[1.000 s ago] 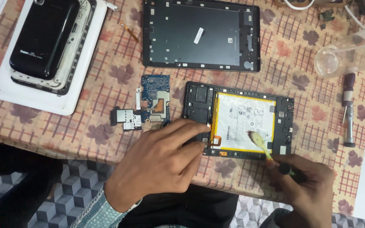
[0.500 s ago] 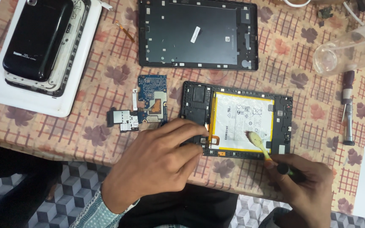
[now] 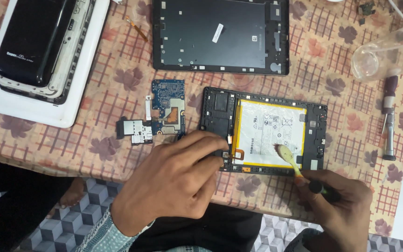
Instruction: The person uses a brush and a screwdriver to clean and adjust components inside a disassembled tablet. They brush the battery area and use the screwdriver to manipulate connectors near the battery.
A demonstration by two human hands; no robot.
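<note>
An opened tablet frame (image 3: 320, 140) lies near the table's front edge, with a white battery (image 3: 267, 135) edged in yellow inside it. My left hand (image 3: 173, 182) rests on the frame's lower left corner, fingertips pressing it down. My right hand (image 3: 339, 207) grips a small brush (image 3: 289, 158) by its dark handle; the pale bristles touch the battery's lower right part. A blue circuit board (image 3: 166, 105) with a small metal-shielded board beside it lies just left of the frame.
A black tablet back cover (image 3: 220, 35) lies at the back centre. A white tray (image 3: 78, 93) at the left holds stacked dark devices. A clear plastic cup (image 3: 383, 53) lies on its side and a screwdriver (image 3: 388, 126) lies at the right.
The brush tip has shifted slightly over the battery's lower right part. My left hand has stayed on the frame's corner.
</note>
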